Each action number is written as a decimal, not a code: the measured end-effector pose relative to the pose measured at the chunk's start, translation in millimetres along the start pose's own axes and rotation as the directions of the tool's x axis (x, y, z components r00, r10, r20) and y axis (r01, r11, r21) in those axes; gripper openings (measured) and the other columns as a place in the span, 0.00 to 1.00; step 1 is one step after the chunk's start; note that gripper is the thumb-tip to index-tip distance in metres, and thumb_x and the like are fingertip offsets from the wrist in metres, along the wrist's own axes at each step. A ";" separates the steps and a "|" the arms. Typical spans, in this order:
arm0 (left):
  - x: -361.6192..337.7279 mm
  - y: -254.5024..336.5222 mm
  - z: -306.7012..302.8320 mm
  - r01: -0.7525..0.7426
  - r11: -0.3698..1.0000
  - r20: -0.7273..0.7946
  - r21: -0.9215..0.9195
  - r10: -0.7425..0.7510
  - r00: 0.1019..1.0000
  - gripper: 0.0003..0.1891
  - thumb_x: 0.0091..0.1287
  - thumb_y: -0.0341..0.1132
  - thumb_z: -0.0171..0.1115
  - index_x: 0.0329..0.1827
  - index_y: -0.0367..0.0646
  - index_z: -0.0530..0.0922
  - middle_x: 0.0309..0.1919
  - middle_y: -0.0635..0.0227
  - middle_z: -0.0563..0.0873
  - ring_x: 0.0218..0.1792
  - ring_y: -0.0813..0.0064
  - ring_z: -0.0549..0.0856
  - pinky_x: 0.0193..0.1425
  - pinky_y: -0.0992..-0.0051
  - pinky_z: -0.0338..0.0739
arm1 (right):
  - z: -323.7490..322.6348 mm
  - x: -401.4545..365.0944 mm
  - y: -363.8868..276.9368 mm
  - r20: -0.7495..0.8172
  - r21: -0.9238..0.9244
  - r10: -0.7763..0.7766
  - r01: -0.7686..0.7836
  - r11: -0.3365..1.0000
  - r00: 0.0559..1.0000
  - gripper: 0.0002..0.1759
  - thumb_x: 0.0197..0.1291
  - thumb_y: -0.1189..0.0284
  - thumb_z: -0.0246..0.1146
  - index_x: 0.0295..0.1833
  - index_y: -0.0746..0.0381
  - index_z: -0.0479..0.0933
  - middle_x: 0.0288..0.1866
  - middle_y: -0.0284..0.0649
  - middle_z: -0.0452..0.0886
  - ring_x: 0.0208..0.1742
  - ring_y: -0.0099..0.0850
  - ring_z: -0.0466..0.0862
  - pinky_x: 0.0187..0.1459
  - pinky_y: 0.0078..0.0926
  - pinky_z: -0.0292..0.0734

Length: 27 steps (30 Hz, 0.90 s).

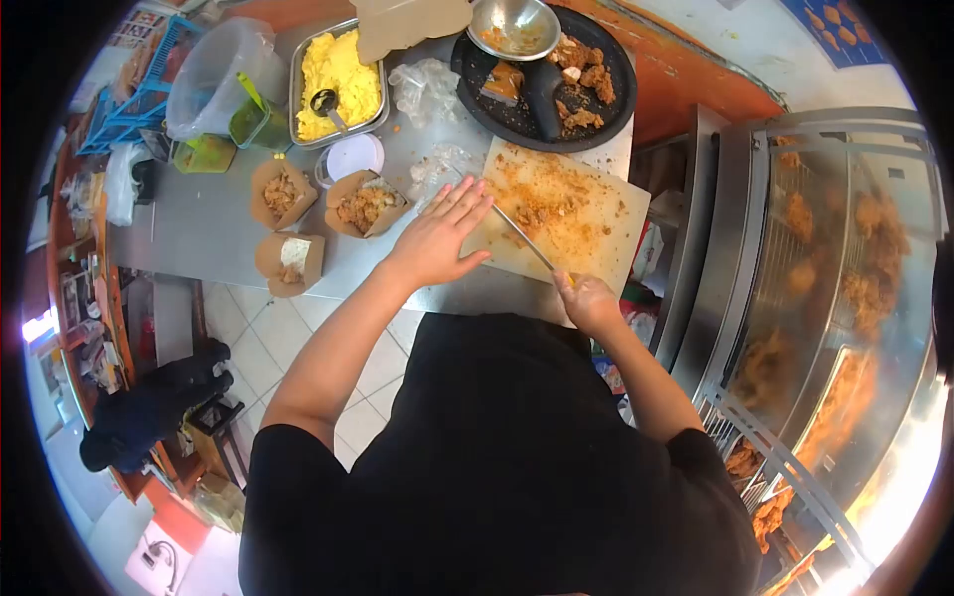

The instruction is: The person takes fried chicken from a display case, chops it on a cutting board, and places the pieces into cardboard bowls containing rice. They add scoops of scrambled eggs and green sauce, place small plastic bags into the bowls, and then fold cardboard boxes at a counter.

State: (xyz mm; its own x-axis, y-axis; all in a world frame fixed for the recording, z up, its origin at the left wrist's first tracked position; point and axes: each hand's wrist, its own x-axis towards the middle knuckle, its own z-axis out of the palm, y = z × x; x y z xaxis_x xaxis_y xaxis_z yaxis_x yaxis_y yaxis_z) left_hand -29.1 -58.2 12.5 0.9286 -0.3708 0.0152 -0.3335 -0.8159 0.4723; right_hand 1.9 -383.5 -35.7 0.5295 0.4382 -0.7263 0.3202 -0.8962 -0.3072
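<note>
My right hand (588, 301) is closed around the handle of a long knife (524, 234) at the near edge of the cutting board (618, 223). The blade slants up and left across the board. My left hand (440, 235) is stretched flat, fingers extended, at the board's left edge; its fingertips overlap the blade near its far end. Brown crumbs and bits of fried coating (542, 204) lie scattered over the board. Left of my left hand stand cardboard food boxes, one with chopped fried pieces (364, 207), another (281, 196) beside it and a third (290, 266) nearer me.
Behind the board, a black round tray (616, 109) holds fried chicken and a metal bowl (514, 28). A metal pan of yellow food (343, 74) with a black spoon stands at the back. Fried chicken fills a display cabinet (720, 233) on the right. A person (149, 407) is at far left.
</note>
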 end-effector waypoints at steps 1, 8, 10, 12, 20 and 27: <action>-3.7 1.1 -9.5 0.004 1.000 -0.005 0.009 -0.004 1.000 0.44 0.67 0.46 0.70 0.82 0.39 0.61 0.82 0.43 0.60 0.83 0.45 0.57 0.86 0.52 0.49 | -20.1 -3.5 -6.6 -0.006 -0.003 -0.009 0.009 1.000 1.000 0.41 0.77 0.39 0.41 0.51 0.66 0.83 0.47 0.63 0.86 0.55 0.58 0.85 0.60 0.52 0.78; -82.8 38.0 31.3 0.312 0.934 -0.340 -0.173 -0.354 0.871 0.39 0.67 0.36 0.69 0.80 0.39 0.63 0.79 0.47 0.65 0.78 0.44 0.65 0.80 0.51 0.62 | -110.7 31.2 -6.0 -0.300 0.063 0.101 -0.086 0.994 0.948 0.35 0.72 0.41 0.55 0.67 0.60 0.75 0.54 0.58 0.85 0.60 0.52 0.84 0.61 0.51 0.78; -105.7 54.3 33.9 0.398 0.897 -0.315 -0.190 -0.440 0.841 0.38 0.67 0.34 0.69 0.80 0.39 0.64 0.77 0.46 0.67 0.76 0.44 0.68 0.78 0.51 0.64 | -107.9 47.3 -7.2 -0.297 0.057 0.057 -0.042 0.997 0.953 0.34 0.70 0.44 0.60 0.70 0.58 0.74 0.60 0.57 0.83 0.64 0.51 0.82 0.62 0.52 0.77; -125.0 68.6 32.3 0.430 0.879 -0.285 -0.204 -0.474 0.833 0.35 0.67 0.31 0.68 0.77 0.36 0.67 0.73 0.45 0.71 0.73 0.44 0.72 0.77 0.53 0.67 | -79.5 67.0 -1.6 -0.705 -0.183 -0.198 0.094 0.979 0.682 0.33 0.64 0.49 0.68 0.68 0.56 0.76 0.69 0.52 0.76 0.71 0.50 0.76 0.66 0.53 0.73; -208.9 119.2 20.4 0.792 0.582 -0.500 -0.182 -0.749 0.435 0.28 0.71 0.27 0.63 0.74 0.37 0.70 0.68 0.50 0.75 0.66 0.51 0.76 0.67 0.61 0.75 | -18.8 122.4 -42.7 -0.515 -0.381 -0.758 0.685 0.621 0.401 0.17 0.59 0.58 0.71 0.48 0.57 0.86 0.55 0.45 0.82 0.56 0.47 0.82 0.55 0.46 0.80; -244.2 132.4 20.8 0.808 0.464 -0.523 -0.362 -0.819 0.236 0.21 0.75 0.31 0.61 0.70 0.41 0.74 0.64 0.53 0.77 0.55 0.59 0.81 0.54 0.66 0.80 | -22.3 168.0 -30.1 -0.208 -0.507 -0.945 0.798 0.324 0.252 0.09 0.58 0.67 0.71 0.41 0.58 0.82 0.47 0.41 0.84 0.50 0.44 0.84 0.49 0.43 0.82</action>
State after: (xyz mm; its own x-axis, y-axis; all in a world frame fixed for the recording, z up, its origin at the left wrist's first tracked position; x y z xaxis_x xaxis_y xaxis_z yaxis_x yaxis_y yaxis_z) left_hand -303.4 -84.9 52.9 0.5776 0.8127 0.0773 0.6549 -0.5178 0.5505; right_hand 98.7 -281.3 -134.8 -0.0063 0.9719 0.2355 0.9252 0.0950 -0.3675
